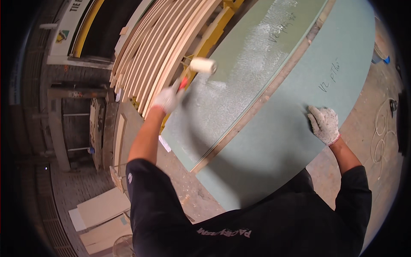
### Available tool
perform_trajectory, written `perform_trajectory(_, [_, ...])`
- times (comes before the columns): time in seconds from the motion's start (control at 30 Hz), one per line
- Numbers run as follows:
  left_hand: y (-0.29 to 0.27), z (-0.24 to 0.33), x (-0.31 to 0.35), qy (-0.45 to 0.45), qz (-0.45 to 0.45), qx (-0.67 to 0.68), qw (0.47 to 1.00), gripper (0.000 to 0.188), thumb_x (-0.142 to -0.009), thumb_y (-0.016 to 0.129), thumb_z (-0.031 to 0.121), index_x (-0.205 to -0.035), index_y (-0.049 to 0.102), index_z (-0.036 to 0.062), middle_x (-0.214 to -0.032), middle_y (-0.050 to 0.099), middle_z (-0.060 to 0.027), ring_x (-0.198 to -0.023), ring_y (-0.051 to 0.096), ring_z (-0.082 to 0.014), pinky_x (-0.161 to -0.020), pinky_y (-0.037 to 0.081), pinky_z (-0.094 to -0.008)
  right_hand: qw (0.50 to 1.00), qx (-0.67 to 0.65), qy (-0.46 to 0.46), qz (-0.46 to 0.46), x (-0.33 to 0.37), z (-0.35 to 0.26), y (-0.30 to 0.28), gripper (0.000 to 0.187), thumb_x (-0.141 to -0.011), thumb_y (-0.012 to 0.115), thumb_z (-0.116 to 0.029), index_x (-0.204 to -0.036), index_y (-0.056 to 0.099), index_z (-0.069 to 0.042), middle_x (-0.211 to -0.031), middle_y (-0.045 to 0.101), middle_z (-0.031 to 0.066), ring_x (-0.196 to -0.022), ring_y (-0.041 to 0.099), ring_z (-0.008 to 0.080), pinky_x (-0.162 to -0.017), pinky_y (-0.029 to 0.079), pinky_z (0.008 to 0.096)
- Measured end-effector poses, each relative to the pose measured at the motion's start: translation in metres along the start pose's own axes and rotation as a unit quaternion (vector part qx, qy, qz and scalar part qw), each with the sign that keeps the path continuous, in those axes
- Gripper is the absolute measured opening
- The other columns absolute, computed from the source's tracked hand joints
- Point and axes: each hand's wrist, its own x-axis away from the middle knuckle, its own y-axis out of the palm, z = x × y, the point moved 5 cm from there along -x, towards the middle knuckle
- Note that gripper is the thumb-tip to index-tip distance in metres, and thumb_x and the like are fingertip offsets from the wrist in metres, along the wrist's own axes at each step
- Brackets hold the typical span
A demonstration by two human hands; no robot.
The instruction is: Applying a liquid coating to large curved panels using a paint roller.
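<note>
My left hand (167, 99), in a white knit glove, is closed round the handle of a paint roller (203, 65). The roller has a pale sleeve and a red part near the grip, and it is held up over the left edge of the far green board (233, 64). A whitish wet-looking coat covers much of that board in streaks. Gloved too, my right hand (324, 124) lies on the near green board (274, 141), close to its right edge, fingers slightly bent and apart. A narrow wooden strip (265, 96) runs between the two boards.
Long pale wooden slats (158, 47) lie side by side at the upper left, beside a yellow metal frame (214, 36). A coiled cable (379, 141) rests on the floor at the right, with a bucket (380, 53) beyond. Flat panels (102, 210) lie at the lower left.
</note>
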Motion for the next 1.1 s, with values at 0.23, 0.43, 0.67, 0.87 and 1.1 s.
perform_trajectory(0.23, [-0.047, 0.080, -0.099, 0.090, 0.023, 0.034, 0.995, 0.043, -0.104, 0.049, 0.042, -0.126, 0.056, 0.0046, -0.101, 0.070, -0.0307, -0.098, 0.067, -0.0483, -0.085, 0.053, -0.0561, 0.998, 0.002, -0.018, 0.063, 0.000, 0.000, 0.005, 0.024, -0.092, 0.070, -0.016, -0.115, 0.068, -0.009, -0.080, 0.065, 0.0109, -0.072, 0.061, 0.0335, -0.067, 0.046, 0.0459])
perform_trajectory(0.43, [0.035, -0.064, 0.123, -0.045, -0.056, 0.027, 0.997, 0.056, -0.101, 0.054, 0.044, -0.149, 0.045, 0.0167, -0.106, 0.070, -0.0297, -0.097, 0.069, -0.0456, -0.084, 0.054, -0.0562, 0.997, -0.004, -0.046, 0.061, -0.008, -0.011, -0.012, 0.020, -0.091, 0.070, -0.016, -0.109, 0.068, -0.007, -0.070, 0.061, 0.0114, -0.064, 0.062, 0.0343, -0.060, 0.047, 0.0455])
perform_trajectory(0.67, [0.013, -0.089, 0.228, -0.115, -0.177, -0.078, 0.974, 0.051, -0.101, 0.057, 0.044, -0.144, 0.054, 0.0164, -0.100, 0.070, -0.0291, -0.094, 0.069, -0.0469, -0.080, 0.054, -0.0541, 0.995, -0.081, -0.048, -0.013, -0.010, 0.001, -0.013, 0.022, -0.087, 0.070, -0.015, -0.106, 0.067, -0.007, -0.069, 0.060, 0.0123, -0.064, 0.060, 0.0364, -0.058, 0.046, 0.0479])
perform_trajectory(0.87, [-0.023, 0.000, 0.037, -0.042, -0.080, -0.052, 0.995, 0.057, -0.101, 0.053, 0.047, -0.147, 0.050, 0.0142, -0.093, 0.071, -0.0285, -0.091, 0.070, -0.0470, -0.085, 0.055, -0.0559, 0.991, -0.121, -0.039, -0.039, -0.008, 0.013, -0.010, 0.026, -0.083, 0.073, -0.017, -0.106, 0.065, -0.008, -0.068, 0.060, 0.0078, -0.062, 0.060, 0.0318, -0.061, 0.045, 0.0448])
perform_trajectory(1.1, [-0.106, 0.198, -0.253, 0.105, 0.043, 0.017, 0.993, 0.046, -0.104, 0.047, 0.049, -0.128, 0.056, 0.0102, -0.109, 0.070, -0.0276, -0.105, 0.066, -0.0460, -0.091, 0.051, -0.0555, 0.981, -0.188, -0.056, -0.003, -0.023, 0.026, -0.009, 0.032, -0.079, 0.079, -0.014, -0.108, 0.067, -0.010, -0.069, 0.058, 0.0034, -0.062, 0.060, 0.0271, -0.065, 0.046, 0.0422])
